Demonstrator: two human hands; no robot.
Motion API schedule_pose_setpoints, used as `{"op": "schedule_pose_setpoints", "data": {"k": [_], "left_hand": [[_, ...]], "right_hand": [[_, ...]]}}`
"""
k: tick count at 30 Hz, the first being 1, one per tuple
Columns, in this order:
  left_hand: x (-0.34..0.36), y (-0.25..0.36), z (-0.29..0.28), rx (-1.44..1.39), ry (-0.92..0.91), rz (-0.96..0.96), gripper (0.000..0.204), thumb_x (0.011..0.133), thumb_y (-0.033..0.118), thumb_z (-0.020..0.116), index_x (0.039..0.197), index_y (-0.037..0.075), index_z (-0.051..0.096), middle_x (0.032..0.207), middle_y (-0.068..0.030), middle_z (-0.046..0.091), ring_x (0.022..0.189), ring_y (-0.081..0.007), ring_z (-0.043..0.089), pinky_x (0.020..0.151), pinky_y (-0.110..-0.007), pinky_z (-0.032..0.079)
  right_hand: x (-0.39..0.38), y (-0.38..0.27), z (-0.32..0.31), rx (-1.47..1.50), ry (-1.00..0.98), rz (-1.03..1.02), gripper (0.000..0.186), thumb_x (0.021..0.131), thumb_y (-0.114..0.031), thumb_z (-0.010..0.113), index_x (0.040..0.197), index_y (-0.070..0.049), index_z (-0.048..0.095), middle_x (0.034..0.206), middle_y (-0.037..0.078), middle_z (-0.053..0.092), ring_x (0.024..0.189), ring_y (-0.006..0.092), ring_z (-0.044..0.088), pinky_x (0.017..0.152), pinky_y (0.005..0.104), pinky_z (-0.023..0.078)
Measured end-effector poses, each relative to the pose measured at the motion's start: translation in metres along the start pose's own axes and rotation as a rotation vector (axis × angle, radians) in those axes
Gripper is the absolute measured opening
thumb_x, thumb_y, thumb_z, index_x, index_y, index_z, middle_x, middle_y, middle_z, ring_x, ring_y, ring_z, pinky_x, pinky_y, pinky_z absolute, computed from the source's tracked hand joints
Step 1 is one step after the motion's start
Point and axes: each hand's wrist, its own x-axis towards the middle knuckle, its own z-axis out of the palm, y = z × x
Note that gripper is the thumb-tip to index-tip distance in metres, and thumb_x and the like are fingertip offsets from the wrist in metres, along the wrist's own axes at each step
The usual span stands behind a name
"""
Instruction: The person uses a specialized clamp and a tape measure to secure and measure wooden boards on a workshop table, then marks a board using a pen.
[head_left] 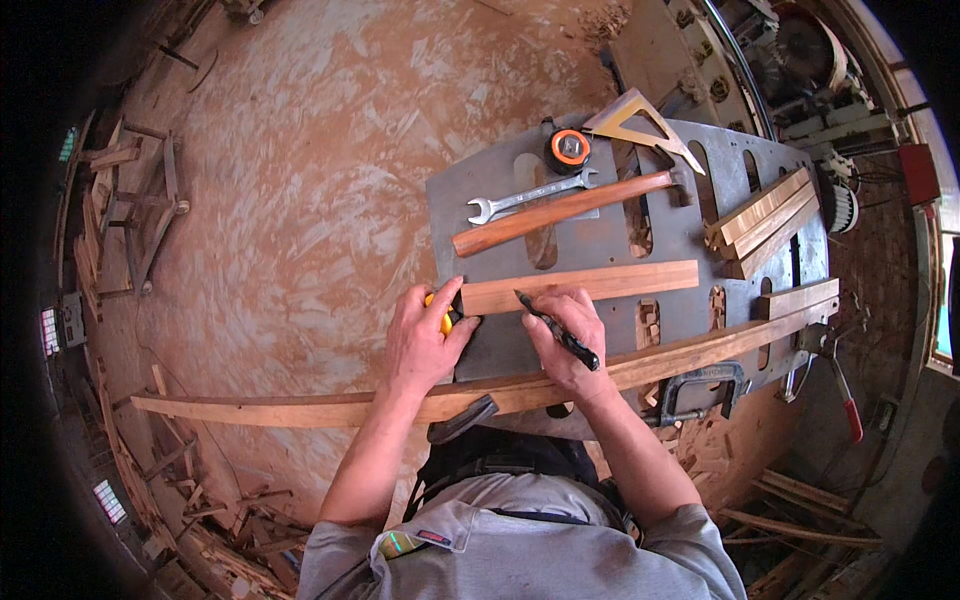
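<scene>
A short flat wooden board (630,280) lies on the grey metal table (600,240). At its left end my left hand (412,340) is closed around a yellow-and-black tool (446,324), mostly hidden by the fingers, so its kind is unclear. My right hand (568,335) grips a black pen (582,352) whose tip is at the board's surface. Beyond the board lie a wooden-handled hammer (560,214), a wrench (530,194), an orange-and-black tape measure (570,148) and a triangular square (645,122).
A long wooden strip (300,412) crosses the table's near side and juts past its left edge. Near it are a C-clamp (700,385) and a dark clamp part (463,420). Stacked wood pieces (765,225) sit at right. Slots cut the tabletop; wood scraps (270,530) lie lower left.
</scene>
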Motion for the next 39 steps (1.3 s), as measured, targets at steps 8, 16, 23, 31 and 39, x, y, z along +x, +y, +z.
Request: {"op": "schedule_pose_setpoints", "data": {"k": [8, 16, 23, 31, 39], "left_hand": [[0.0025, -0.0004, -0.0007, -0.002, -0.018, -0.005, 0.060, 0.077, 0.027, 0.089, 0.133, 0.018, 0.069, 0.108, -0.0145, 0.060, 0.100, -0.0342, 0.063, 0.082, -0.045, 0.054], [0.0038, -0.0001, -0.0001, -0.010, -0.019, -0.012, 0.057, 0.078, 0.026, 0.088, 0.131, 0.016, 0.070, 0.107, -0.0140, 0.059, 0.099, -0.0336, 0.063, 0.081, -0.044, 0.054], [0.0034, -0.0003, -0.0007, -0.022, -0.022, -0.016, 0.055, 0.079, 0.025, 0.087, 0.131, 0.016, 0.070, 0.107, -0.0144, 0.060, 0.100, -0.0339, 0.063, 0.082, -0.044, 0.054], [0.0033, -0.0008, -0.0010, -0.034, -0.031, -0.033, 0.055, 0.079, 0.026, 0.087, 0.131, 0.016, 0.070, 0.108, -0.0144, 0.060, 0.100, -0.0341, 0.064, 0.082, -0.044, 0.054], [0.0034, -0.0006, 0.0003, -0.045, -0.010, -0.022, 0.056, 0.078, 0.026, 0.088, 0.131, 0.017, 0.070, 0.107, -0.0131, 0.060, 0.098, -0.0327, 0.064, 0.081, -0.044, 0.054]], "right_hand": [[0.0021, 0.0002, -0.0002, -0.026, -0.014, -0.017, 0.020, 0.077, -0.002, 0.082, 0.093, -0.002, 0.069, 0.091, 0.012, 0.071, 0.090, 0.0311, 0.064, 0.081, 0.0408, 0.052], [0.0019, 0.0060, 0.0034, -0.022, 0.010, -0.054, 0.019, 0.077, -0.003, 0.083, 0.091, -0.004, 0.070, 0.078, 0.009, 0.066, 0.079, 0.0285, 0.060, 0.078, 0.0411, 0.048], [0.0000, 0.0020, -0.0004, -0.047, -0.062, 0.002, 0.021, 0.076, -0.001, 0.082, 0.094, -0.001, 0.071, 0.094, 0.014, 0.071, 0.096, 0.0319, 0.065, 0.085, 0.0412, 0.052], [-0.0015, 0.0011, 0.0000, -0.072, -0.067, -0.014, 0.021, 0.076, -0.004, 0.083, 0.094, -0.002, 0.072, 0.096, 0.015, 0.070, 0.096, 0.0323, 0.065, 0.085, 0.0417, 0.051], [-0.0011, 0.0022, 0.0004, -0.078, -0.063, -0.027, 0.020, 0.076, -0.004, 0.083, 0.093, -0.002, 0.072, 0.095, 0.014, 0.070, 0.096, 0.0315, 0.065, 0.085, 0.0413, 0.051]]}}
